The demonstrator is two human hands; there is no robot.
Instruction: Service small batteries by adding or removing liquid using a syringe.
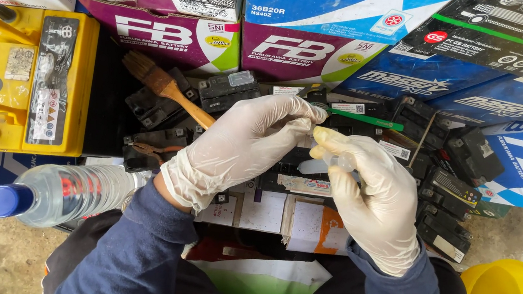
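Both gloved hands meet over the pile of small black batteries point(441, 181), the right hand point(373, 199) with its fingers closed around a small clear plastic piece point(337, 160), while the left hand point(241, 148) pinches its top, apparently working it loose or fitting it.

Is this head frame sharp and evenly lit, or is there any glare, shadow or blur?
Head view: even, soft daylight with no hard shadows; gloved left hand and right hand are sharp; slight sheen on the bottle; the battery pile sits darker; the small clear piece at the right fingertips is hard to make out.
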